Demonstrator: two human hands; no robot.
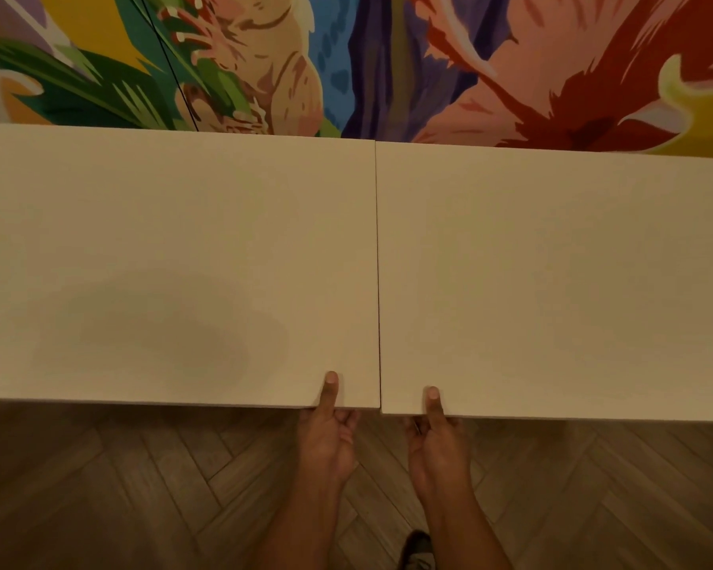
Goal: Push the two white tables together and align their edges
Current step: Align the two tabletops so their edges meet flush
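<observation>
Two white tables stand side by side, touching along a thin dark seam in the middle of the head view. The left table point(173, 261) and the right table point(552, 281) have bare tops. The right table's near and far edges sit slightly closer to me than the left table's. My left hand point(328, 438) grips the left table's near edge beside the seam, thumb on top and fingers underneath. In the same way, my right hand point(437, 442) holds the right table's near edge.
A colourful mural wall point(387, 63) runs right behind the tables' far edges. A thin black cable point(169, 63) hangs down it on the left. Herringbone wood floor point(141, 487) lies under me, and a shoe point(418, 551) shows at the bottom.
</observation>
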